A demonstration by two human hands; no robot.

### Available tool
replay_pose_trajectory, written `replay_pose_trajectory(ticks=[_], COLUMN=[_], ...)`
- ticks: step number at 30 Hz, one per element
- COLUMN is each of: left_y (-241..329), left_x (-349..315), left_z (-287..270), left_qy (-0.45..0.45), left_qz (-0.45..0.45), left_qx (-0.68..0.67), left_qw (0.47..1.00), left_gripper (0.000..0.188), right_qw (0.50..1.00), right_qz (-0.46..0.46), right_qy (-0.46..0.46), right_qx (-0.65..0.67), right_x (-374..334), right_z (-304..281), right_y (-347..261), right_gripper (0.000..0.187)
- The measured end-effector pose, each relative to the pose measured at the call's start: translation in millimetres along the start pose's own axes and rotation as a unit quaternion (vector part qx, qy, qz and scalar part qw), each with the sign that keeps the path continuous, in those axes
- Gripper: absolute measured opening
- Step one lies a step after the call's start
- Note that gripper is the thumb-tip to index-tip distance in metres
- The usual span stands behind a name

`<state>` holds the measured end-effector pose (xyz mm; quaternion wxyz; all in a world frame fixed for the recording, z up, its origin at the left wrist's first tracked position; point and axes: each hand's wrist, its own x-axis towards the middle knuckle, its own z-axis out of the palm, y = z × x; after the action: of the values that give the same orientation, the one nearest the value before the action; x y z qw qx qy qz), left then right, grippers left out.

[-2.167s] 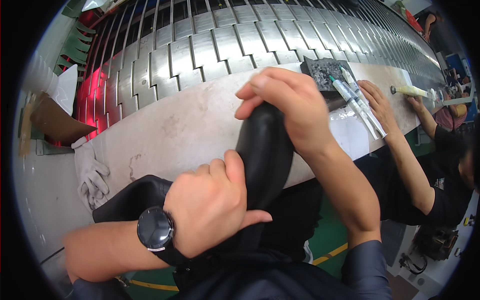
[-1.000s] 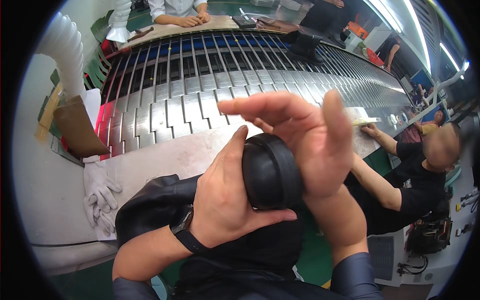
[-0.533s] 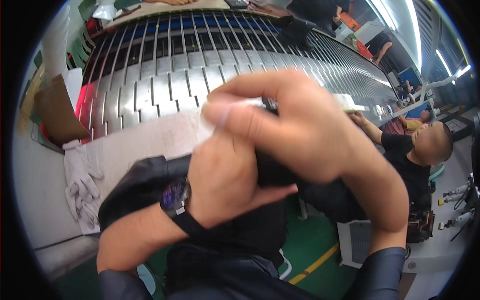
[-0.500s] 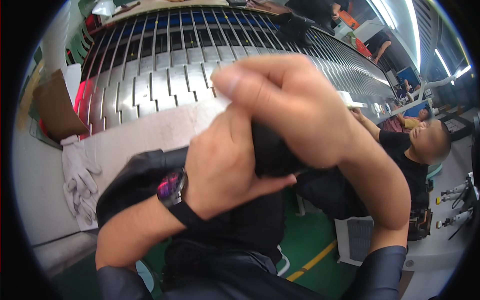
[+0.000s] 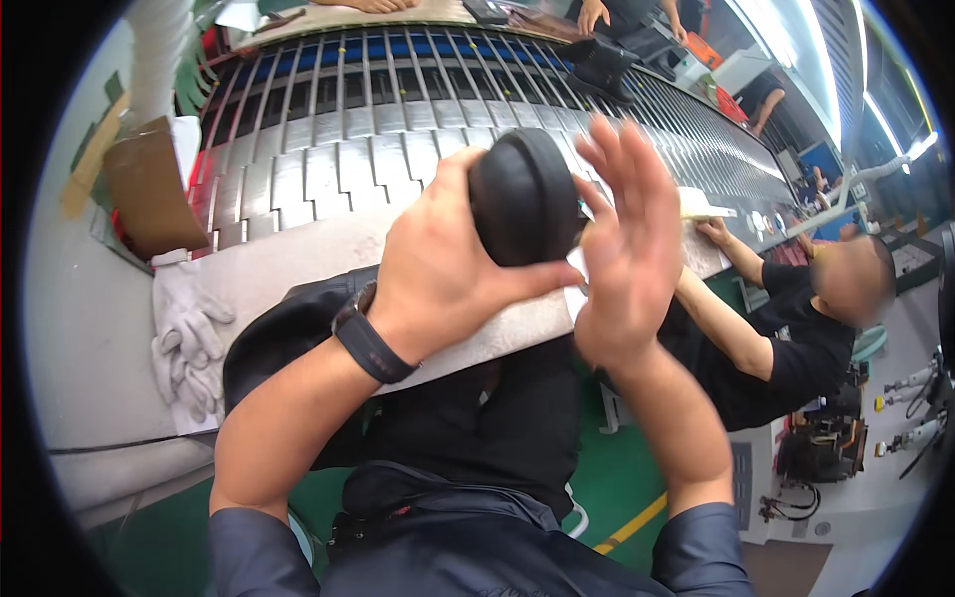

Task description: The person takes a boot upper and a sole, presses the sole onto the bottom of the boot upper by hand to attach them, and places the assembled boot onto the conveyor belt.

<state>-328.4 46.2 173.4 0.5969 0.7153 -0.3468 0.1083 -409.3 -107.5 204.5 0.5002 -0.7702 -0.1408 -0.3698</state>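
Observation:
My left hand (image 5: 433,254) is wrapped round a black boot (image 5: 512,204), its rounded toe end turned up over the near edge of the worktop. The thumb stretches along the boot's lower side, and most of the rest is hidden by the hand. Just right of the boot, my right hand (image 5: 627,249) is raised with fingers extended, slightly blurred, and holds nothing I can see. A piece of black leather (image 5: 288,333) lies on the pale worktop (image 5: 279,261) behind my left forearm; whether it belongs to another boot I cannot tell.
Beyond the worktop runs a slatted metal conveyor (image 5: 368,164), with another black boot (image 5: 600,70) at its far side. Light work gloves (image 5: 189,338) lie at the left, below a brown cardboard sheet (image 5: 154,189). A co-worker (image 5: 796,318) sits close on the right.
My right hand has come off the boot and opened, moving down and right. The left hand has raised the boot, so its rounded end now shows.

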Motion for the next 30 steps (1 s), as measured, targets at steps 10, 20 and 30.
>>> replay_pose_trajectory(ticks=[10, 20, 30], left_y=[46, -50, -73], left_x=[8, -57, -87], left_z=[-23, -44, -13], left_qy=[0.008, -0.198, -0.235], left_qz=[-0.153, -0.221, -0.043], left_qx=[-0.291, -0.184, -0.001], left_qw=[0.944, 0.937, 0.971], left_gripper=[0.045, 0.088, 0.124], right_qw=[0.875, 0.906, 0.916], right_qz=[-0.199, 0.357, 0.376], right_qy=[-0.030, 0.036, -0.064], right_qx=[-0.440, 0.226, 0.127], right_x=[-136, -268, -377], right_z=[-11, -23, -17], right_y=[60, 26, 41], right_gripper=[0.090, 0.076, 0.073])
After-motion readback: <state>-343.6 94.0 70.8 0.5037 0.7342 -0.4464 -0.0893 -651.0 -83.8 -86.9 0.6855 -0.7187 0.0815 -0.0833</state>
